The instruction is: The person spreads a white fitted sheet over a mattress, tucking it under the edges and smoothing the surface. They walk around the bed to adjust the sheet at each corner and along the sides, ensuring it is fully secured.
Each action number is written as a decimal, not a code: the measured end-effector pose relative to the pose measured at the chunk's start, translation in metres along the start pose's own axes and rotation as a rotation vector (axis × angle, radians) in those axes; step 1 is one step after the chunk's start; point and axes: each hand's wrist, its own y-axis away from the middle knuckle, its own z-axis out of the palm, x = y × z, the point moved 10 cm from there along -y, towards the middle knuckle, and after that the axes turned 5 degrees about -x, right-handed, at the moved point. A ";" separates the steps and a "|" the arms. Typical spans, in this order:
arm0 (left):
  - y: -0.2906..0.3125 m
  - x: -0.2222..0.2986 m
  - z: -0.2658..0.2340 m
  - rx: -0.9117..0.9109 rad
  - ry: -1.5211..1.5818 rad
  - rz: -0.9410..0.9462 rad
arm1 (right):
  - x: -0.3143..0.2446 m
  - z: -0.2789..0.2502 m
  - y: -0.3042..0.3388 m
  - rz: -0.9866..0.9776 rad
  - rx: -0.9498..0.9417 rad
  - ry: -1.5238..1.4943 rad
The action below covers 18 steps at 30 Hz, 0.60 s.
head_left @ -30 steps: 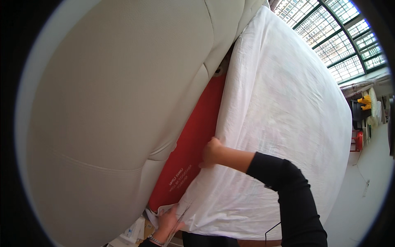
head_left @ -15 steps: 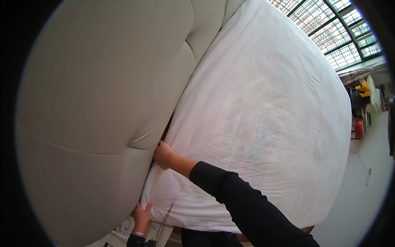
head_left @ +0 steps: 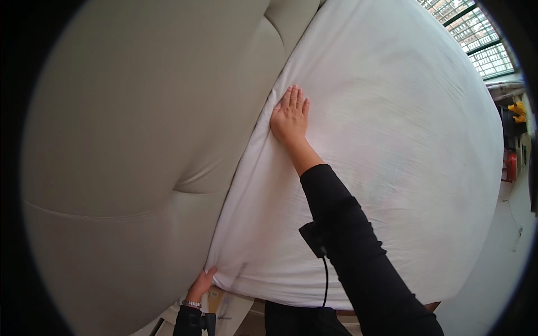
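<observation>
A white bed sheet (head_left: 381, 168), faintly wrinkled, covers a mattress beside a padded grey-beige headboard (head_left: 129, 123). My right hand (head_left: 290, 117) lies flat on the sheet near the headboard seam, fingers stretched forward and holding nothing. Down at the near left corner of the mattress, my left hand (head_left: 202, 284) grips the edge of the sheet; its thumb shows on top, while the other fingers are mostly hidden between corner and headboard.
Below the corner is a pale bedside surface (head_left: 232, 308). A black box with a cable (head_left: 312, 239) hangs at my right sleeve. Past the bed's far right side are a barred window (head_left: 487, 45), a yellow item (head_left: 518, 111) and a red object (head_left: 509, 166).
My right hand has left the gap by the headboard, moved farther up the bed and flattened out on the sheet. My left hand stays at the corner. The sheet now lies closer along the headboard.
</observation>
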 end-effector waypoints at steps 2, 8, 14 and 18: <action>0.002 -0.001 -0.004 -0.023 -0.014 0.067 | -0.032 0.000 0.038 -0.089 -0.065 0.001; 0.011 -0.005 0.000 -0.248 -0.166 0.091 | -0.105 0.007 0.119 -0.125 -0.211 -0.017; -0.030 -0.033 0.001 -0.021 -0.544 -0.006 | -0.139 0.032 0.217 -0.263 -0.421 -0.044; -0.053 -0.079 -0.005 0.040 -0.716 -0.015 | -0.177 0.023 0.317 -0.229 -0.448 -0.013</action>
